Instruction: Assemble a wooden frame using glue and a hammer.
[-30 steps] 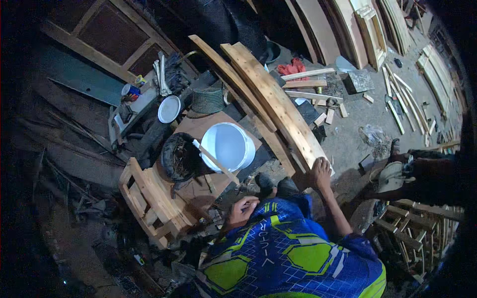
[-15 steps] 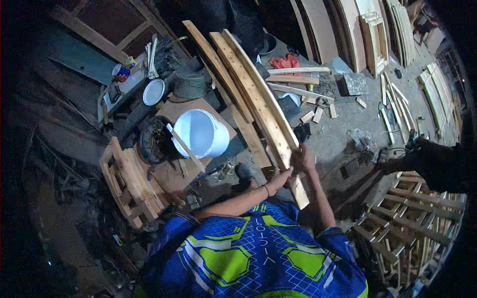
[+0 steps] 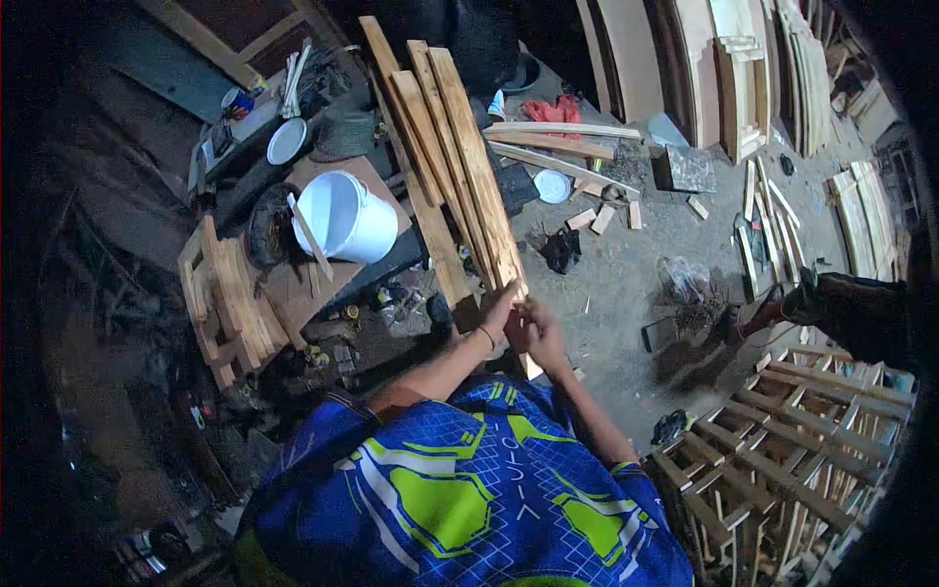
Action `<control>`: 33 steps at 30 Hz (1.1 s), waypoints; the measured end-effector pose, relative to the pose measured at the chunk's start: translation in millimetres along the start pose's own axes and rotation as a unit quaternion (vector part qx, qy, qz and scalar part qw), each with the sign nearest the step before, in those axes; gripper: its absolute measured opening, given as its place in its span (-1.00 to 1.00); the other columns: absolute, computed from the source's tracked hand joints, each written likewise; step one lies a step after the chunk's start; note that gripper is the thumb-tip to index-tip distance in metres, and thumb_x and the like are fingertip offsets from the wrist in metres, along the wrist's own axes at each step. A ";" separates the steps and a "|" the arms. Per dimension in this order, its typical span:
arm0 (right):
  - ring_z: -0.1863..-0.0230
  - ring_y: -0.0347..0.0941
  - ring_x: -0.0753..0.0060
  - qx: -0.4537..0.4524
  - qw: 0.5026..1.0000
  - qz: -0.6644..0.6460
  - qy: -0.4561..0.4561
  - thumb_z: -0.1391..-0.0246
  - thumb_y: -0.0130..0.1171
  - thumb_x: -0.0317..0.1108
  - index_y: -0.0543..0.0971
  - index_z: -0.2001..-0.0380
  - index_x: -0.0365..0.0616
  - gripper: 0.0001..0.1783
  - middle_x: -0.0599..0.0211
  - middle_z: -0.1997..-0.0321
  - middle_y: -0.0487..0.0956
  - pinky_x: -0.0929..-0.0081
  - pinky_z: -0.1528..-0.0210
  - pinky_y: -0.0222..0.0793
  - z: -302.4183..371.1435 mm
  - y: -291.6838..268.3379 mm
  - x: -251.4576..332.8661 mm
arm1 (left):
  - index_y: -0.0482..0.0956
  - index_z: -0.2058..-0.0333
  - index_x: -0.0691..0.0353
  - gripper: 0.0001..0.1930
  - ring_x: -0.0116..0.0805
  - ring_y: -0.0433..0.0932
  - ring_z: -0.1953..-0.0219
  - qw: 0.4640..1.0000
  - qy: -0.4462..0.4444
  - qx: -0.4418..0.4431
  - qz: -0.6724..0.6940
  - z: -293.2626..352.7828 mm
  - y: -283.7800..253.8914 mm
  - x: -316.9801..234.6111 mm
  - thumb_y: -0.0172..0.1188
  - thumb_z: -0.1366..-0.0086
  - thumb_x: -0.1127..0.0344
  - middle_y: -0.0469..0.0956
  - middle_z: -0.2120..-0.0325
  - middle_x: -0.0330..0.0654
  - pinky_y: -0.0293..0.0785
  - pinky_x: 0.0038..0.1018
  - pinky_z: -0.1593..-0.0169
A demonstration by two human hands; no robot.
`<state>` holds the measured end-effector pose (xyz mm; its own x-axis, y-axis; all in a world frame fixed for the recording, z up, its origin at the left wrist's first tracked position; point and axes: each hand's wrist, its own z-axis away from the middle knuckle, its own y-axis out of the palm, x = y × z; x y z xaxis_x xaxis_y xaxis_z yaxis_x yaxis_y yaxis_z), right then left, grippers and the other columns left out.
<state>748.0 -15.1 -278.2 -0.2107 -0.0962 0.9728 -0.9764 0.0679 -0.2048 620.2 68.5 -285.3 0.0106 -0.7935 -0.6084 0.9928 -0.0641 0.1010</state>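
Note:
A long pale wooden plank (image 3: 479,166) runs away from my body, its near end close to my shirt. My left hand (image 3: 501,315) is closed on its left edge near that end. Just to the right, my right hand (image 3: 539,335) grips the same end, with its fingers curled in and partly hidden. Several more long boards lie alongside on the left, among them a narrow board (image 3: 419,132) with a squared far end. A wider board (image 3: 440,249) slants beneath them. The lower faces of the boards cannot be seen.
On the left a white bucket (image 3: 367,230) has a stick across its rim, beside a wooden frame (image 3: 210,303). Offcuts (image 3: 604,218) and a red plastic bag (image 3: 553,115) lie ahead. Stacked wooden frames (image 3: 782,430) stand at right, near another person's dark-clothed limb (image 3: 851,303).
The plank has turned its broad face upward, and its near end has shifted left with both hands. My hands are now closer together. The whole view has moved slightly.

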 end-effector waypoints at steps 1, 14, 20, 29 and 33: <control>-0.11 0.54 0.16 0.003 0.990 -0.113 0.089 -0.19 0.00 -0.44 0.57 0.01 -0.28 -0.66 0.01 -0.07 0.61 0.24 -0.20 0.41 -0.1 -8.1 -5.8 | 0.61 0.09 0.21 -0.30 -0.38 0.56 -0.01 0.988 0.093 -0.088 -0.080 2.0 3.5 -2.8 0.26 -0.19 -0.38 0.58 0.06 -0.09 0.50 -0.32 -0.02; -0.23 0.42 0.10 0.185 0.781 -0.522 0.288 -0.27 0.01 0.30 0.24 -0.41 -0.13 -0.12 0.13 -0.26 0.49 0.14 -0.31 0.29 -205.8 -23.0 7.4 | 0.53 -0.13 0.24 -0.44 -0.51 0.55 0.13 0.974 0.166 -0.009 -0.152 105.0 -1.9 -18.4 0.17 -0.40 -0.12 0.58 0.09 -0.30 0.52 -0.43 0.02; -0.24 0.42 0.37 0.144 0.878 -0.400 0.221 -0.32 0.15 0.03 0.45 -0.25 -0.26 -0.35 0.23 -0.23 0.52 0.46 -0.28 0.30 -235.3 0.5 33.7 | 0.62 0.01 0.25 -0.49 -0.45 0.57 0.09 0.976 0.187 0.038 -0.109 138.8 2.4 -10.4 0.24 -0.34 -0.09 0.62 0.14 -0.24 0.50 -0.38 0.04; 0.38 0.49 0.54 -0.007 0.955 -0.237 0.179 -0.29 0.18 0.06 0.67 0.19 -0.22 -0.52 0.39 0.33 0.64 0.50 0.31 0.38 -168.0 -67.9 125.8 | 0.48 -0.13 0.28 -0.45 -0.45 0.50 0.02 0.931 0.301 0.186 -0.089 163.0 10.2 6.9 0.32 -0.32 0.04 0.59 0.09 -0.24 0.43 -0.45 -0.07; 0.47 0.41 0.54 -0.108 0.986 0.011 0.125 -0.23 0.24 0.07 0.62 0.24 -0.33 -0.46 0.40 0.43 0.58 0.50 0.42 0.32 -130.2 -103.6 187.7 | 0.31 -0.26 0.25 -0.29 -0.34 0.45 -0.09 0.859 0.407 0.240 -0.195 177.7 -7.4 13.1 0.39 -0.26 0.09 0.51 -0.07 -0.14 0.37 -0.34 -0.21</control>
<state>815.6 89.1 -60.3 -0.1873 0.1539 0.9702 -0.9334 0.2800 -0.2246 591.9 -48.9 -154.1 -0.0372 0.0191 -0.9991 0.7786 -0.6261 -0.0409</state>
